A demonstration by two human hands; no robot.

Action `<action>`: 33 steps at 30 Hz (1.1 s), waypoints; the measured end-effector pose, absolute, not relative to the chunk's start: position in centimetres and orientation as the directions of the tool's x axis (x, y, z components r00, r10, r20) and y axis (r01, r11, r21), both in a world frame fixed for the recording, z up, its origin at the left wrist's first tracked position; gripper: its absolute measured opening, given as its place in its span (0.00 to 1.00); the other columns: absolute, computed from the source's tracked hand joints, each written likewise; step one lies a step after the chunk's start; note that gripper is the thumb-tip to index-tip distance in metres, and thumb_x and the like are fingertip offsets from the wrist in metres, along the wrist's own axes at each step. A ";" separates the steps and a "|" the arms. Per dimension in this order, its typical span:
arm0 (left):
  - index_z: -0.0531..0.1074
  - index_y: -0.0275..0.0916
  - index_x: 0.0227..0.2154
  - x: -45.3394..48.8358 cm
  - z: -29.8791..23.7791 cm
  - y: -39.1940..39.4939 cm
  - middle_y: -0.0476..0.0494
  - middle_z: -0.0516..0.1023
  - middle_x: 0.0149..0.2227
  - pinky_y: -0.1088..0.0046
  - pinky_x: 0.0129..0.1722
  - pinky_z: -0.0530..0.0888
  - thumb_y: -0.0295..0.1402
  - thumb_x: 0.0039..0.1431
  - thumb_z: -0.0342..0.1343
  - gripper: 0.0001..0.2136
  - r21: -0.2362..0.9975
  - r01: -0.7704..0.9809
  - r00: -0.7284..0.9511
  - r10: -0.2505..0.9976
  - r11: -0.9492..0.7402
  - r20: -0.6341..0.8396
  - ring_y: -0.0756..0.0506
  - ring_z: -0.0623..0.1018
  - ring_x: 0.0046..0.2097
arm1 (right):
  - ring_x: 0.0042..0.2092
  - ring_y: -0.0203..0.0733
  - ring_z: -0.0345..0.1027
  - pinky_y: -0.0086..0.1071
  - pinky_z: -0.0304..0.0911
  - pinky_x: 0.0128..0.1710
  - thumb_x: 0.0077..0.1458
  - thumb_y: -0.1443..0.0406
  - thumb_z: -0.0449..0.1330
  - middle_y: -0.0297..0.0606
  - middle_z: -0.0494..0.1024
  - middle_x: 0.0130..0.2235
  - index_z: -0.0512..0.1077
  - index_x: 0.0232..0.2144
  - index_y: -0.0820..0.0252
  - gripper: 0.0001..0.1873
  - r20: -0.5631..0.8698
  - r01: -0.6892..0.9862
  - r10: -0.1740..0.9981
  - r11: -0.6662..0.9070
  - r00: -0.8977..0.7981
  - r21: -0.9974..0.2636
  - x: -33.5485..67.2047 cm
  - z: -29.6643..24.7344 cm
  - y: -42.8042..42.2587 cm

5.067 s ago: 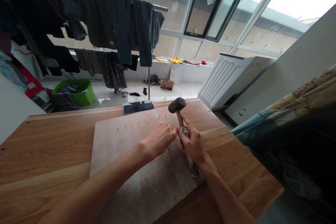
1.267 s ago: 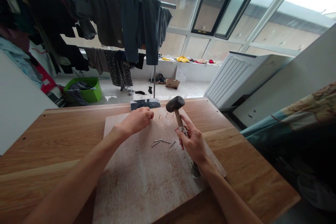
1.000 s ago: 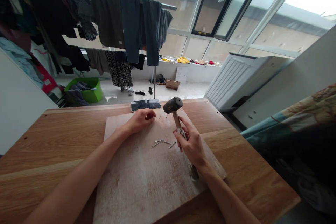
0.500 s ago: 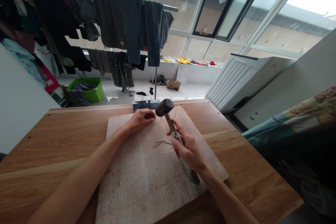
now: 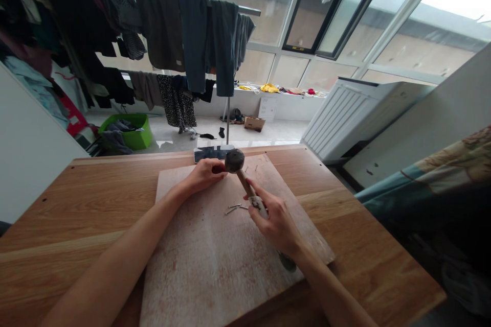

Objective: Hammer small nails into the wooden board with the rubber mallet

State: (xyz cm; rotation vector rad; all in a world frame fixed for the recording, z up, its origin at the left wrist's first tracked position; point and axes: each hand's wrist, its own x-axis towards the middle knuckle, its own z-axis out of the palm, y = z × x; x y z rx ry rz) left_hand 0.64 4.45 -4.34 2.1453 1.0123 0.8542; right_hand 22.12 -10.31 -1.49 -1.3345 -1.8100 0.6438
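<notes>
My right hand (image 5: 274, 214) is wrapped round the handle of a hammer (image 5: 245, 186). Its dark, blocky head is low over the far part of a pale wooden board (image 5: 199, 255), right beside the fingertips of my left hand (image 5: 209, 173). That left hand rests on the board with thumb and fingers pinched together; whatever they hold is too small and too covered by the hammer head to make out. Behind the hammer, thin nails (image 5: 256, 168) stand upright in the board. Several loose nails (image 5: 232, 209) lie at the board's middle, partly hidden by my right hand.
The board lies on a wooden table (image 5: 88, 204). A phone (image 5: 213, 153) lies at the table's far edge, just behind my left hand. Beyond are a clothes rack with hanging laundry (image 5: 161, 25), a green tub (image 5: 138, 135) and a white ribbed appliance (image 5: 337, 117).
The hammer head has moved slightly left and down, closer to my left fingertips, and my right hand has tilted with it. My left hand stays in place.
</notes>
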 end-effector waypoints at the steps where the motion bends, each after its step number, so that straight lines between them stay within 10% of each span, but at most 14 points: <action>1: 0.79 0.35 0.31 0.6 -4.3 4.4 0.49 0.77 0.27 0.77 0.30 0.68 0.33 0.54 0.57 0.08 0.739 0.430 0.501 0.818 -0.518 0.282 0.50 0.73 0.30 | 0.41 0.44 0.76 0.41 0.70 0.49 0.57 0.68 0.57 0.39 0.83 0.44 0.65 0.64 0.55 0.32 0.290 0.556 0.945 0.323 -0.150 -0.766 22.1 -1.4 -10.3; 8: 0.77 0.35 0.30 0.7 -4.2 4.2 0.49 0.75 0.28 0.77 0.29 0.67 0.33 0.55 0.56 0.07 0.742 0.429 0.511 0.816 -0.515 0.270 0.50 0.72 0.30 | 0.39 0.44 0.76 0.40 0.72 0.46 0.56 0.69 0.57 0.37 0.83 0.42 0.67 0.63 0.53 0.31 0.273 0.528 0.953 0.300 -0.131 -0.795 22.1 -1.1 -10.4; 17: 0.69 0.38 0.27 1.9 -0.1 2.0 0.51 0.69 0.26 0.75 0.28 0.65 0.32 0.54 0.57 0.04 0.624 0.500 0.560 0.774 -0.600 0.295 0.50 0.69 0.29 | 0.22 0.31 0.65 0.24 0.63 0.14 0.57 0.63 0.59 0.40 0.80 0.46 0.61 0.66 0.51 0.34 0.134 0.255 0.987 0.109 0.085 -0.961 22.6 -1.3 -10.1; 25: 0.73 0.38 0.30 6.3 0.3 -3.3 0.40 0.75 0.39 0.66 0.40 0.70 0.27 0.52 0.57 0.02 0.276 0.452 0.872 0.485 -0.848 0.063 0.42 0.74 0.40 | 0.20 0.29 0.62 0.25 0.61 0.12 0.52 0.63 0.62 0.42 0.79 0.44 0.63 0.64 0.58 0.36 0.106 0.082 0.977 0.092 0.187 -0.992 23.1 -0.7 -9.5; 33: 0.72 0.40 0.28 4.4 1.9 -1.7 0.46 0.76 0.32 0.70 0.34 0.67 0.23 0.52 0.57 0.04 0.382 0.450 0.855 0.513 -0.807 0.078 0.46 0.73 0.35 | 0.20 0.29 0.62 0.25 0.61 0.13 0.52 0.63 0.61 0.42 0.79 0.45 0.62 0.65 0.56 0.38 0.081 0.086 0.981 0.067 0.174 -0.994 23.0 -0.8 -9.5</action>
